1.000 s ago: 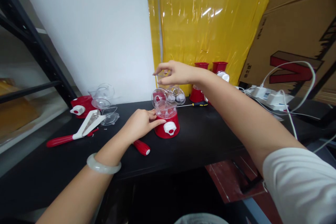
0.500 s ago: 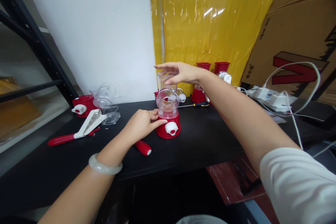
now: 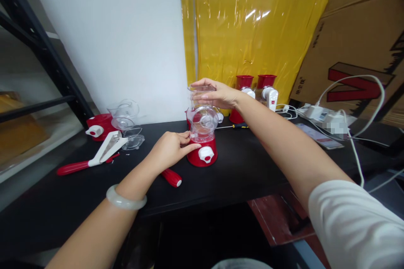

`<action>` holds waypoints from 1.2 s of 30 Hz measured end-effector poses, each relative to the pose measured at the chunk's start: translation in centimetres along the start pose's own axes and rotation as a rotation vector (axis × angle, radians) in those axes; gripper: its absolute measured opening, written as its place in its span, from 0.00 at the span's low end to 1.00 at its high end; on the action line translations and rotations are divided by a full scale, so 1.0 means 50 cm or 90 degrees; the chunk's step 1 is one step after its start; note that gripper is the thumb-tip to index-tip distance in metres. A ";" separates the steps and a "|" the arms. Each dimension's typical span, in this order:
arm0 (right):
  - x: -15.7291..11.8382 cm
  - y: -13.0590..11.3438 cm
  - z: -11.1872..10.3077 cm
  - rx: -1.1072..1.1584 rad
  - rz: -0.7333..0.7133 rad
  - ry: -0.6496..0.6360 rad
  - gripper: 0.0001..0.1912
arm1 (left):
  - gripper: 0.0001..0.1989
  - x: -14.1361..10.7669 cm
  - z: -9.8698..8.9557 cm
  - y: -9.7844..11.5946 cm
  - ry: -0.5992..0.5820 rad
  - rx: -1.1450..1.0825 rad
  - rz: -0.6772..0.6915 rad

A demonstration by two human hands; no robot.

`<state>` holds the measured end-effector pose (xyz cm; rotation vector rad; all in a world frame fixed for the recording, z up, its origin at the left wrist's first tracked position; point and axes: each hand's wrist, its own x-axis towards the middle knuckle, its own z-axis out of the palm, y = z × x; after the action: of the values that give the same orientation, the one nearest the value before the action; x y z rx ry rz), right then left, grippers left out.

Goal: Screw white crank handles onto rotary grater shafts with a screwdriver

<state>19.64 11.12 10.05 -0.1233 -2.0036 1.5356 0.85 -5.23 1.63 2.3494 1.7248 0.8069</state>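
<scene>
A red base (image 3: 202, 156) with a white knob stands upright on the black table, and a clear plastic body (image 3: 203, 124) sits on top of it. My left hand (image 3: 173, 148) is closed on the left side of the red base, thumb on its front rim. Above, my right hand (image 3: 216, 92) wraps round the upper clear tube of the body, fingers across its far side. A red handle (image 3: 172, 177) lies on the table just below my left hand, partly hidden by it.
Left lie another red base (image 3: 104, 127), clear parts (image 3: 125, 118) and a white-and-red crank (image 3: 102, 151). Behind are two red-topped devices (image 3: 267, 82) and a screwdriver (image 3: 240, 126). A phone (image 3: 318, 136), white chargers and cables lie right. A black rack (image 3: 41, 42) stands far left.
My right hand has come down slightly and closed on the clear tube. The clear body has turned on the base. My left hand has stayed in place.
</scene>
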 end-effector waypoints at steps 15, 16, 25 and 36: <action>-0.059 -0.058 -0.062 -0.052 -0.094 0.095 0.30 | 0.22 0.003 0.005 -0.014 0.018 0.034 0.005; -0.077 -0.059 -0.071 -0.065 -0.090 0.106 0.30 | 0.23 0.003 0.005 -0.015 0.022 0.039 0.004; -0.214 0.058 -0.102 0.008 -0.014 0.183 0.28 | 0.22 0.002 0.002 -0.016 0.041 0.041 -0.021; -0.218 0.123 -0.084 -0.012 0.006 0.177 0.31 | 0.45 0.009 0.020 -0.013 0.019 -0.180 -0.006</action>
<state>28.93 12.10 0.72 -0.3358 -1.7993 1.4205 0.85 -4.40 0.67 2.1513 1.5150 1.0144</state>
